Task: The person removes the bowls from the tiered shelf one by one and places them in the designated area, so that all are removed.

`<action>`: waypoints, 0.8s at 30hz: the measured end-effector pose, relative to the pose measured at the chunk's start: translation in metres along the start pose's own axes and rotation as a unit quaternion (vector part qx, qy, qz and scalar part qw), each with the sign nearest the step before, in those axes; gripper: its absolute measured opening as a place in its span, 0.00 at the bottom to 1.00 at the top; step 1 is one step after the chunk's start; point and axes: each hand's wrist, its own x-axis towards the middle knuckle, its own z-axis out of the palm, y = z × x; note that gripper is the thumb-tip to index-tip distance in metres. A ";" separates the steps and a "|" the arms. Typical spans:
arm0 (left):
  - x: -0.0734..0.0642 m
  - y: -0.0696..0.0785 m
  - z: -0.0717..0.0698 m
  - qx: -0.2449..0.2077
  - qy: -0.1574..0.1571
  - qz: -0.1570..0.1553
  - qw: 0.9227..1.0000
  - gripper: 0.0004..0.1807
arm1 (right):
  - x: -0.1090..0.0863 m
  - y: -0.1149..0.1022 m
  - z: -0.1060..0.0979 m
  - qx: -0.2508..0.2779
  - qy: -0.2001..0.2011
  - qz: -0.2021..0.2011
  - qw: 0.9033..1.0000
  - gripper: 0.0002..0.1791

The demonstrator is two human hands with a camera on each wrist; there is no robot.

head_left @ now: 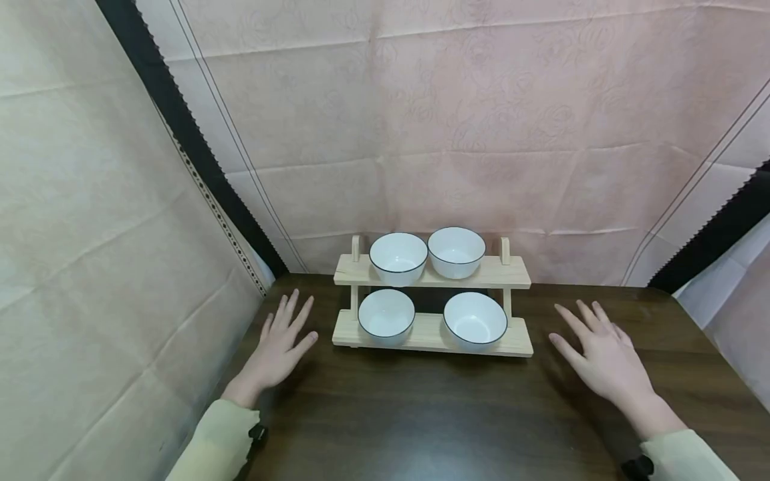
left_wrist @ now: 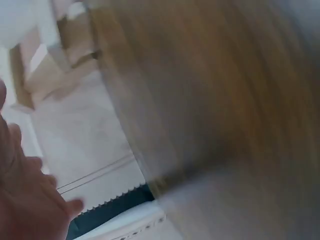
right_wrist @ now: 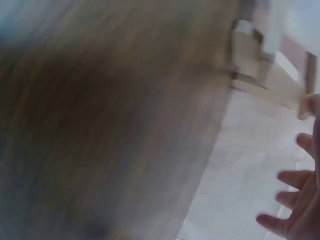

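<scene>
A two-tier light wooden rack [head_left: 433, 342] stands at the back of the dark table. Its upper shelf bears two white bowls with dark rims, an upper left bowl [head_left: 398, 257] and an upper right bowl [head_left: 456, 251]. On the lower shelf sit a lower left bowl [head_left: 387, 315] and a lower right bowl [head_left: 475, 318] of the same kind. My left hand [head_left: 278, 351], fingers spread, is left of the rack and apart from it. To the rack's right is my right hand [head_left: 606, 354], also spread and holding nothing. Both wrist views are blurred and catch the rack's end.
The brown wooden table [head_left: 421, 414] extends in front of the rack. Pale patterned cloth [head_left: 457, 133] hangs right behind it, and another cloth panel [head_left: 120, 267] closes off the left side. Black strips [head_left: 198, 140] run along the cloth edges.
</scene>
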 end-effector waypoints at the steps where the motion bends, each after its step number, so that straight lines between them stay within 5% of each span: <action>1: 0.001 0.002 0.000 -0.038 0.007 -0.008 0.999 0.39 | 0.000 -0.002 -0.002 0.011 0.005 0.001 1.000 0.36; 5: 0.004 0.016 0.006 -0.162 0.029 -0.046 0.985 0.40 | 0.000 -0.015 -0.009 0.081 0.014 0.035 0.996 0.33; 9: 0.010 0.031 0.019 -0.215 0.018 -0.074 0.974 0.41 | 0.002 -0.034 -0.014 0.165 0.019 0.084 0.982 0.31; 14: 0.019 0.051 0.028 -0.307 0.013 -0.135 0.942 0.37 | 0.011 -0.063 -0.013 0.271 0.010 0.111 0.956 0.31; 16: 0.022 0.057 0.029 -0.328 0.025 -0.152 0.932 0.36 | 0.015 -0.073 -0.012 0.307 -0.011 0.121 0.944 0.33; 19: 0.024 0.059 0.032 -0.326 0.039 -0.162 0.930 0.34 | 0.021 -0.085 -0.010 0.340 -0.049 0.134 0.930 0.37; 24: 0.022 0.053 0.038 -0.360 0.038 -0.166 0.917 0.32 | 0.026 -0.095 0.000 0.339 -0.086 0.146 0.925 0.40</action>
